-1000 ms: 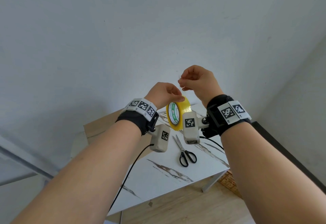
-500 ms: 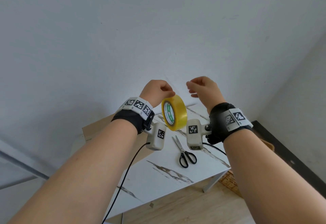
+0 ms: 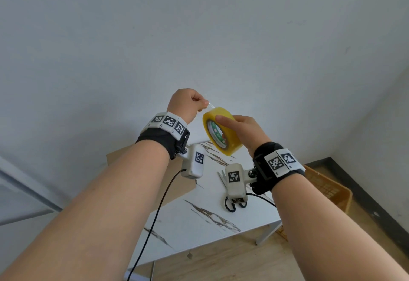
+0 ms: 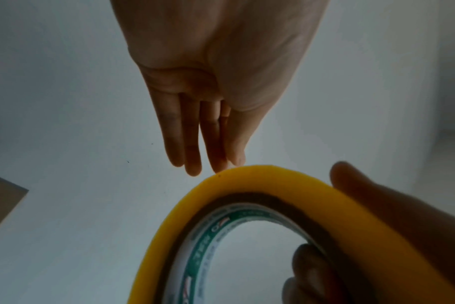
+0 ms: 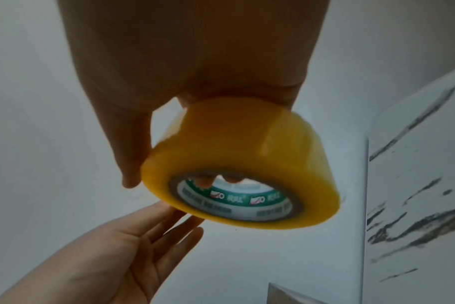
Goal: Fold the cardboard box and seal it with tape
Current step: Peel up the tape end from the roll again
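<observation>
Right hand: grip closed on the roll, thumb across the outer yellow face, fingers hooked through the core. The roll is held up in the air in front of you, above the worktop.

Left hand: fingertips at the top rim of the roll. Thumb and forefinger meet on a clear sliver, the tape end, a narrow pinch.

The box lies on the worktop's far left side, partly behind your left arm. I can't tell how far it is folded. Scissors are on the worktop, mostly hidden by your right wrist camera.

Handling, by judgement: the roll is light and rigid, so the core hold is sound and lets it turn. The film is thin, sticky on one side and prone to split or fold onto itself. Take the end across its full width and pull straight off the roll.
</observation>
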